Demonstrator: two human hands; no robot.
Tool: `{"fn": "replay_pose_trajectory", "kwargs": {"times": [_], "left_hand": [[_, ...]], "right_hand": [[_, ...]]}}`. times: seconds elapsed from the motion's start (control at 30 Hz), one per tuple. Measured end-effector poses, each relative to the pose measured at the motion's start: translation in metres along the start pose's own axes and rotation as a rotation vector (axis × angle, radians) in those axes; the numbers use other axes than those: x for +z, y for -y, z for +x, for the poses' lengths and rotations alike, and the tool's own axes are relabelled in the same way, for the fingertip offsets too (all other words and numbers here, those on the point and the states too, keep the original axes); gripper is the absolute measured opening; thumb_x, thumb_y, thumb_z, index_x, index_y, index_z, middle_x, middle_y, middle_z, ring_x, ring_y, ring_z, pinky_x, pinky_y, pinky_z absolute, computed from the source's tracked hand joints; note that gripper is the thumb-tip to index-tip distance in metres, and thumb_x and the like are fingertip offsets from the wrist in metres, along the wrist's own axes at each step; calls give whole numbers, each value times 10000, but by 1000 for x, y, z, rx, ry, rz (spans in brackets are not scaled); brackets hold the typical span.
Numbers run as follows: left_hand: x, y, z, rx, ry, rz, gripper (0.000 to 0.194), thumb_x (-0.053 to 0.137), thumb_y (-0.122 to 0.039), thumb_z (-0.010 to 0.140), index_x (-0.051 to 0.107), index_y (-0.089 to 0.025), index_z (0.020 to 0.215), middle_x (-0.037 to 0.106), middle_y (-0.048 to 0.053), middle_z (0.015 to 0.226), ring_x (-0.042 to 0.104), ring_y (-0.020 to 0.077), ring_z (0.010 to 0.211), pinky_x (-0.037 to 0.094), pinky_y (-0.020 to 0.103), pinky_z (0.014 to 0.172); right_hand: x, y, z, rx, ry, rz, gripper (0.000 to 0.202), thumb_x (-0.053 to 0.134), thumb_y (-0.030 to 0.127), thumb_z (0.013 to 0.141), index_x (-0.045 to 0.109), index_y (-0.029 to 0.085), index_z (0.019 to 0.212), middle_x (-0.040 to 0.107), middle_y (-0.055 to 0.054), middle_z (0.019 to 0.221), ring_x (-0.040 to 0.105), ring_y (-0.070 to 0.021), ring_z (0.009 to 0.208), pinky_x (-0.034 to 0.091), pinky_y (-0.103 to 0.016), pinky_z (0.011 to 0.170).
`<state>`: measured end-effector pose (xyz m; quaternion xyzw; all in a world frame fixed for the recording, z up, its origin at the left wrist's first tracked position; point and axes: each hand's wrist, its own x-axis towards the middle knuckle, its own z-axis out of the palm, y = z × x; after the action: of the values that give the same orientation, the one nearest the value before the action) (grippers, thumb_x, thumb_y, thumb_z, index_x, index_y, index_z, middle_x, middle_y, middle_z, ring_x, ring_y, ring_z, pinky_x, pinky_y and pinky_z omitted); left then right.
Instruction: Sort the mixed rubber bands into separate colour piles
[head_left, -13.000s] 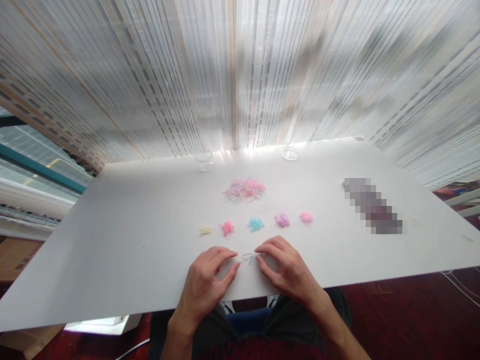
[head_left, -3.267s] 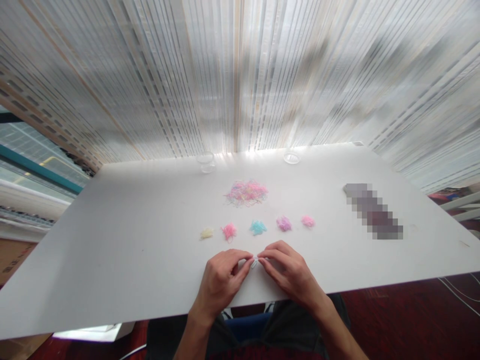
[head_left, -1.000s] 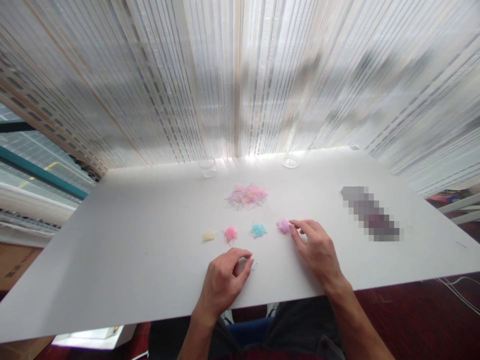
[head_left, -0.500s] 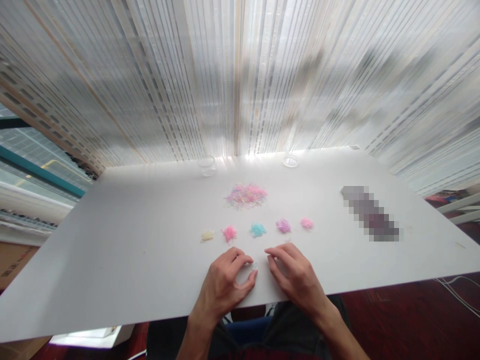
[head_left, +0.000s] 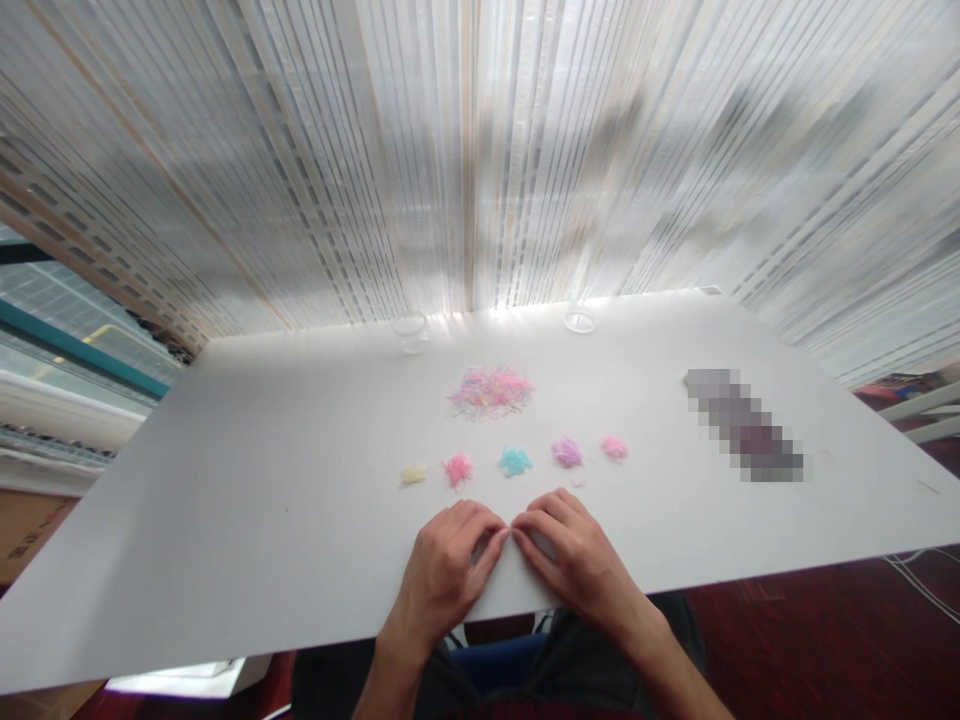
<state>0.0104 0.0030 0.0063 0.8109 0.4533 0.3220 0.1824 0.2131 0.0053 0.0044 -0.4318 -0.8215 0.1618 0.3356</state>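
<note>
My left hand [head_left: 454, 560] is closed in a pinch, thumb against forefinger, low over the front part of the table. My right hand [head_left: 581, 560] is pinched too, and its fingertips meet those of the left. The thin pale rubber band seen between the left fingers a moment ago is now hidden at the fingertips. Just beyond the hands lies a row of small rubber-band piles: yellow [head_left: 412, 475], deep pink [head_left: 457, 469], turquoise [head_left: 515, 461], purple [head_left: 568, 452] and light pink [head_left: 614, 447]. Behind them spreads a larger mixed pile [head_left: 492, 391].
Two clear round dishes, a left one [head_left: 413, 343] and a right one [head_left: 580, 320], stand near the back edge of the white table [head_left: 225, 520]. A blurred-out oblong object [head_left: 742, 425] lies to the right. One loose lilac band [head_left: 577, 484] is near the purple pile.
My right hand has moved left and closed, bringing its fingertips to the left hand's. The left fingers have closed from a loose curl into a pinch.
</note>
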Motion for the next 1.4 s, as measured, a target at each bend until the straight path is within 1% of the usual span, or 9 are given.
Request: {"fn": "replay_pose_trajectory", "kwargs": {"times": [0.13, 0.33, 0.43, 0.57, 0.67, 0.83, 1.13, 1.3, 1.4], "left_hand": [[0, 0, 0, -11, -13, -14, 71, 602, -209, 1005, 672, -196, 1005, 732, 47, 919, 678, 191, 793, 526, 297, 702], [1, 0, -1, -10, 0, -18, 117, 587, -207, 1022, 694, -215, 977, 748, 33, 910, 686, 182, 795, 517, 286, 709], [0, 0, 0, -27, -15, -28, 127, 578, -209, 1022, 693, -209, 967, 746, 38, 891, 671, 172, 754, 516, 271, 678], [0, 0, 1, -43, -16, -25, 148, 563, -196, 1012, 694, -204, 944, 740, 41, 870, 637, 157, 692, 505, 259, 623], [0, 0, 1, -49, -21, -27, 145, 568, -199, 1008, 696, -206, 941, 740, 35, 865, 627, 153, 675, 508, 265, 631], [0, 0, 1, -58, -18, -33, 150, 568, -208, 1008, 694, -207, 927, 733, 33, 853, 621, 152, 674, 501, 257, 621], [-1, -1, 1, -77, -14, -52, 142, 575, -204, 1000, 697, -210, 927, 728, 25, 844, 619, 152, 674, 494, 255, 622], [-2, -3, 3, -77, -16, -38, 168, 561, -215, 1001, 699, -206, 907, 721, 30, 810, 607, 148, 649, 490, 253, 609], [-2, -4, 3, -78, -17, -32, 166, 563, -217, 1001, 702, -208, 910, 720, 27, 809, 604, 147, 642, 492, 254, 613]], "right_hand": [[1, -3, -3, 1, -14, 45, 136, 574, 145, 1009, 689, 214, 1032, 686, -57, 903, 639, -220, 850, 568, -363, 753], [2, -3, -5, 0, -31, 88, 132, 582, 154, 1012, 687, 220, 1056, 686, -54, 921, 647, -213, 869, 572, -347, 760], [-5, -11, -7, 56, -155, 24, 94, 592, 183, 1013, 674, 213, 1047, 691, -66, 946, 659, -219, 895, 578, -353, 793], [-24, -34, -14, 242, -336, -200, 83, 598, 257, 1007, 669, 219, 985, 689, -68, 909, 669, -233, 827, 575, -379, 764], [-34, -45, -17, 268, -269, -246, 126, 590, 309, 1006, 684, 225, 1012, 696, -68, 916, 671, -245, 815, 573, -393, 750], [-35, -45, -13, 250, -213, -243, 162, 550, 282, 1024, 683, 238, 942, 694, -57, 870, 670, -240, 801, 570, -376, 734], [-35, -55, 0, 205, -282, -286, 196, 538, 322, 1045, 697, 215, 1004, 708, -76, 920, 664, -246, 825, 561, -400, 774], [-35, -52, -1, 204, -374, -307, 154, 561, 305, 1032, 681, 222, 983, 694, -58, 873, 653, -231, 781, 554, -383, 763], [-33, -49, -6, 192, -349, -279, 131, 567, 269, 1021, 674, 227, 959, 689, -54, 862, 654, -230, 783, 557, -374, 748]]}}
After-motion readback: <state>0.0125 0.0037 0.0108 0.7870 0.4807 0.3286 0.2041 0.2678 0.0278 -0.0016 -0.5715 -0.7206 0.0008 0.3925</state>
